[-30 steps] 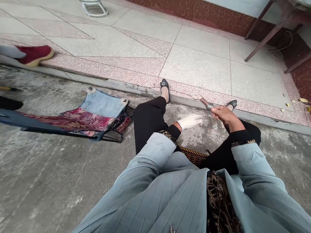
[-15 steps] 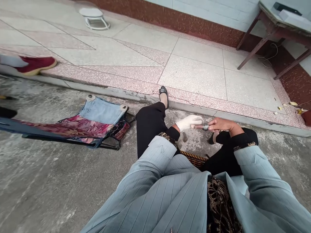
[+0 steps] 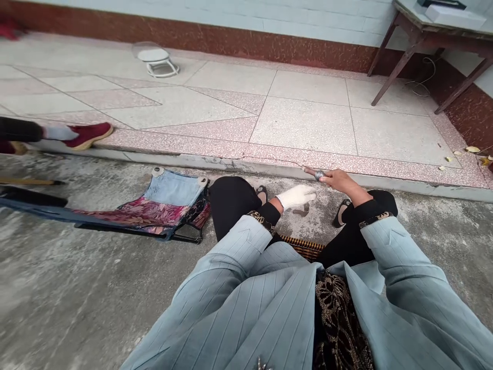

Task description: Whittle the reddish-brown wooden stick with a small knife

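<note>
My right hand, bare, is closed round a short brown stick with thin grey wire wound on it; the stick points left and away. A fine strand of the wire runs off along the pink step edge. My left hand, in a white glove, hovers just below and left of the stick with its fingers curled; nothing shows in it. Both hands are above the concrete between my knees in black trousers.
A folded fabric stool with denim and red floral cloth lies on the concrete to the left. Another person's red shoe rests on the step. A wooden table stands at the back right, a white stand far back.
My right hand has moved the stick away from my gloved left hand, up toward the step. My head has tilted up, showing more of the wall.
</note>
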